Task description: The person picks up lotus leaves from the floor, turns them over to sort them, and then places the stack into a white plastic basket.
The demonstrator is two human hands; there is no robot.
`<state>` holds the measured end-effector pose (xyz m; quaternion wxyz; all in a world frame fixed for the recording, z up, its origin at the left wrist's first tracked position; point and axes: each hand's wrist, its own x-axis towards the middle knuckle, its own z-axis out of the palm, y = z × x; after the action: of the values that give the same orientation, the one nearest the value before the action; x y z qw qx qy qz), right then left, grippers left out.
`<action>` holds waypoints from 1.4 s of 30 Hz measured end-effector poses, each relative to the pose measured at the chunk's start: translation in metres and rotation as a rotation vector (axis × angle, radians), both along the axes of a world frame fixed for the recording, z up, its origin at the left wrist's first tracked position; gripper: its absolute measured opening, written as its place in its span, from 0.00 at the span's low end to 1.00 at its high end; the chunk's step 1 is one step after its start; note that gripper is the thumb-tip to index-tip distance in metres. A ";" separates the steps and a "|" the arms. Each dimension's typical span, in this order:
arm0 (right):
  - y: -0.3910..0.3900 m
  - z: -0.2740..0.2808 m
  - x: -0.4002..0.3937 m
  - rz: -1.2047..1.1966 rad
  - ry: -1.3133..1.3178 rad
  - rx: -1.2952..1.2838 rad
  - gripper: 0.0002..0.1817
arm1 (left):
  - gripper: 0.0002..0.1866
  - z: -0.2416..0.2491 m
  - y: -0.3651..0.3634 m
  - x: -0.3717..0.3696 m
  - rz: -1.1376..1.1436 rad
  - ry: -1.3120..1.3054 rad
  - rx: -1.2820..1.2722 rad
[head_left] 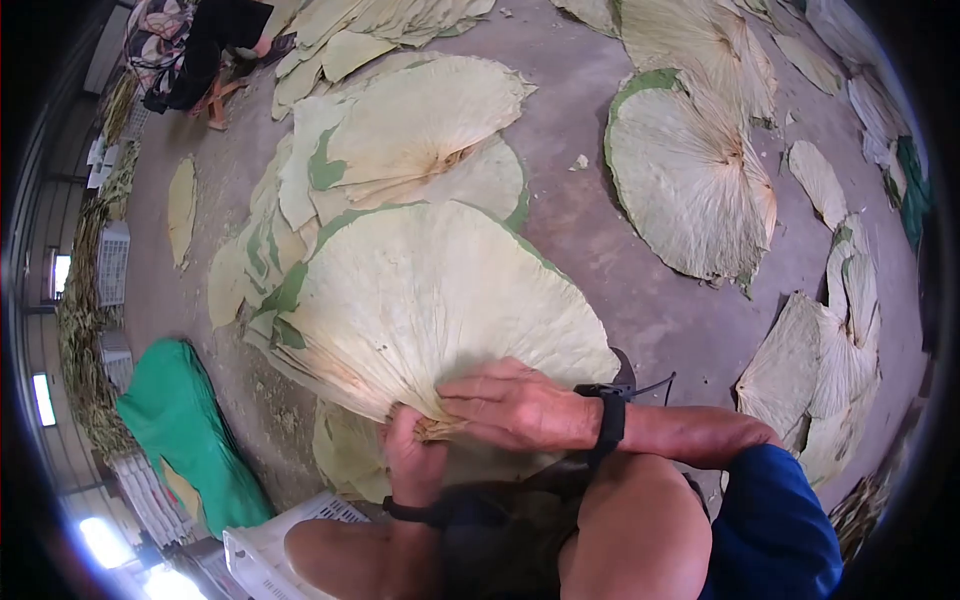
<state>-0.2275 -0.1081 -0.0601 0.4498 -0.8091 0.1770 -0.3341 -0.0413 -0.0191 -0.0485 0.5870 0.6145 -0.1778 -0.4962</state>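
Note:
A big pale, dried leaf (pixel 450 285) with green patches along its edge spreads out in front of the knees. My left hand (pixel 412 455) is closed on the gathered base of this leaf, its fingers curled at the near edge. Just to the right, my right hand (pixel 520 405) lies on the leaf's lower part with fingers extended and close together, the fingertips near the gathered base. Both wrists wear dark bands. Beyond the leaf, more pale leaves (pixel 430 120) overlap on the floor.
Further leaves lie on the grey floor (pixel 570 220), including a round stack (pixel 690 170) and folded ones (pixel 815 370) at right. A green cloth (pixel 190 430) is at left, a white crate (pixel 265 555) beside my knee. Another person's dark-clothed leg (pixel 215 45) shows at top left.

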 end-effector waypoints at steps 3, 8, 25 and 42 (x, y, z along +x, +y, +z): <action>-0.006 0.004 -0.003 -0.069 0.087 -0.100 0.18 | 0.12 0.001 -0.002 0.000 0.095 0.196 0.010; -0.009 0.005 0.005 -0.137 0.097 -0.024 0.20 | 0.14 0.003 0.000 0.002 0.185 0.316 0.050; 0.008 -0.003 0.021 0.030 0.063 0.135 0.20 | 0.19 0.007 -0.008 -0.008 0.218 0.293 0.016; -0.083 -0.192 -0.259 -0.679 0.905 -0.042 0.17 | 0.21 -0.008 0.001 0.001 0.107 0.218 0.143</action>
<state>-0.4863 -0.1907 -0.2519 0.1801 -0.7783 0.5957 -0.0832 -0.0403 -0.0182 -0.0564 0.5831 0.6058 -0.0438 -0.5395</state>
